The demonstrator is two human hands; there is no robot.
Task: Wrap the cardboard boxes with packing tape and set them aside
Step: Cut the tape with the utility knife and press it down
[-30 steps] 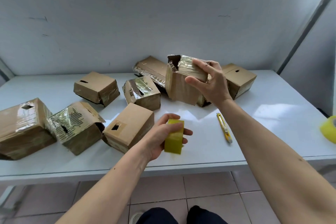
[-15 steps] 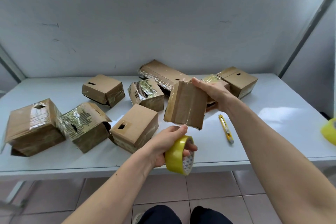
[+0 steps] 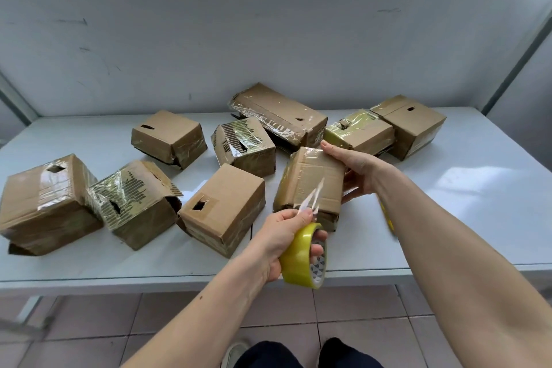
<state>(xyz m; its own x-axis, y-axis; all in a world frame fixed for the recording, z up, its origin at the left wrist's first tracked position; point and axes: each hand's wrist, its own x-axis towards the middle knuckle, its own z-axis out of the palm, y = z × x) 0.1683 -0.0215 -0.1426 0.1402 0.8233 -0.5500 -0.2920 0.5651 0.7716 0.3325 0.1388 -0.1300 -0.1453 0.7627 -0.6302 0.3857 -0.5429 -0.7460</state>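
Lowered since before, glossy taped box (image 3: 310,185) meets yellow tape roll (image 3: 301,257).

Held box (image 3: 310,185) above table (image 3: 448,218), tape roll (image 3: 301,257) before it.

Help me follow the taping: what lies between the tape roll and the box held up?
In the head view, a loose strip of clear tape runs from the tape roll in the left hand toward the box in the right hand.

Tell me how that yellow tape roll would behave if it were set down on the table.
The tape roll is round, so on its edge it would likely roll; laid flat it should stay. The left hand holds it alone, so it is probably light. Its loose clear end looks floppy and may stick to the table.
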